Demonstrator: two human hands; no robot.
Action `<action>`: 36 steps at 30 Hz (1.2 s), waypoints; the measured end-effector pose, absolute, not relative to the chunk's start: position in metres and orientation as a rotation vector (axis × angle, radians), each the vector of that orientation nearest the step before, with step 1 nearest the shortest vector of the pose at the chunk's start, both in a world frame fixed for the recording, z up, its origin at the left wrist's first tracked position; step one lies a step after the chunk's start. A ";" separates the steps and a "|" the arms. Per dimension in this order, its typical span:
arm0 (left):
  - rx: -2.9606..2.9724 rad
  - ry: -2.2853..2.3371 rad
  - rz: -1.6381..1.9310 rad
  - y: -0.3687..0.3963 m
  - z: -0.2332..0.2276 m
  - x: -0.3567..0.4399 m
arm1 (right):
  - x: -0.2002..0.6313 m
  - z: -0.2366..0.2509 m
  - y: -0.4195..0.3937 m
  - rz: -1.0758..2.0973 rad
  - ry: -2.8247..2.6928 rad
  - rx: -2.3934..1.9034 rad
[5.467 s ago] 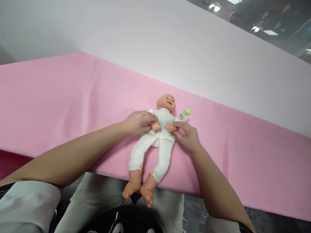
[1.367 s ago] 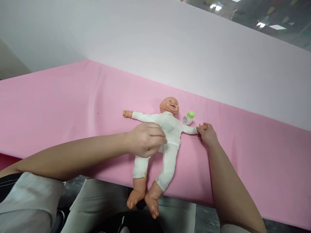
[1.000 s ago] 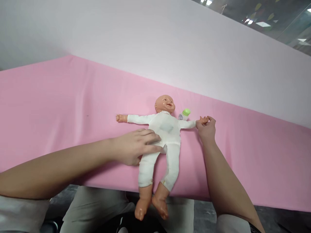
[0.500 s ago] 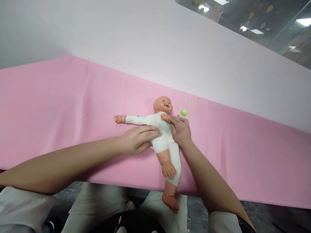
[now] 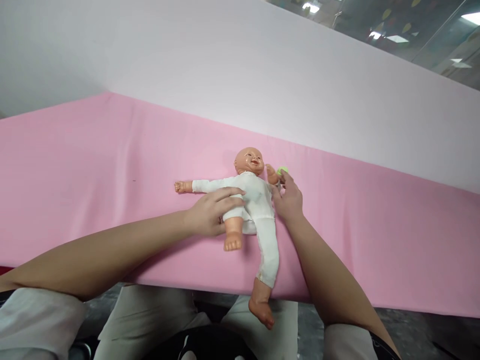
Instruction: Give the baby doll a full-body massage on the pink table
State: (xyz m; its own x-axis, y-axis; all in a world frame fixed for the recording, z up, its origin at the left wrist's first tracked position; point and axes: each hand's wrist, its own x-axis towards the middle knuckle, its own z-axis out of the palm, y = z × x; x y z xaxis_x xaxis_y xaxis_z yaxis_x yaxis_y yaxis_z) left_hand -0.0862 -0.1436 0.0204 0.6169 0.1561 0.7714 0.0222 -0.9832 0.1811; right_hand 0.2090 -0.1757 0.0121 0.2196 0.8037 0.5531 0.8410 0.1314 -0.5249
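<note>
Doll (image 5: 255, 200) in a white suit is lying face-up on the pink tabletop (image 5: 93, 165), right between the two hands, with its head pointing away from the person and one leg trailing over the near edge. Left hand (image 5: 210, 212) is resting flat against the doll's side at the waist and hip, fingers spread and loosely curled over the cloth, not clamped, just beside the bare leg that is bent up toward that hand. Right hand (image 5: 288, 200) is pressing in from the other side, fingertips pinching the doll's raised arm near its little hand. Just beyond that right hand, a small bottle with a green cap (image 5: 282, 170) is peeking out, mostly hidden behind the fingers. Judging by the way the limbs are flopping, the body is looking soft and stuffed under the suit, light, with hard plastic head, hands and feet; the joints are swinging freely, so an arm alone is probably making a poor handle. The torso, under the armpits or around the waist, is looking like the surest place to take hold, and the cloth should be giving good grip rather than slipping.
</note>
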 end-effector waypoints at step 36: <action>2.702 0.032 1.302 -0.136 0.012 -0.078 | 0.208 0.009 -0.176 -0.121 -1.796 -1.549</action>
State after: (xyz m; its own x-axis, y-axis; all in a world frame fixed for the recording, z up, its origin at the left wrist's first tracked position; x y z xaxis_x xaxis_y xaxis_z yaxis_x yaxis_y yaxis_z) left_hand -0.0776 -0.1365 0.0123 0.6250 0.0810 0.7764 -0.0422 -0.9896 0.1372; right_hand 0.2082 -0.1762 0.0090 0.0117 0.8130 0.5822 0.8838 0.2639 -0.3863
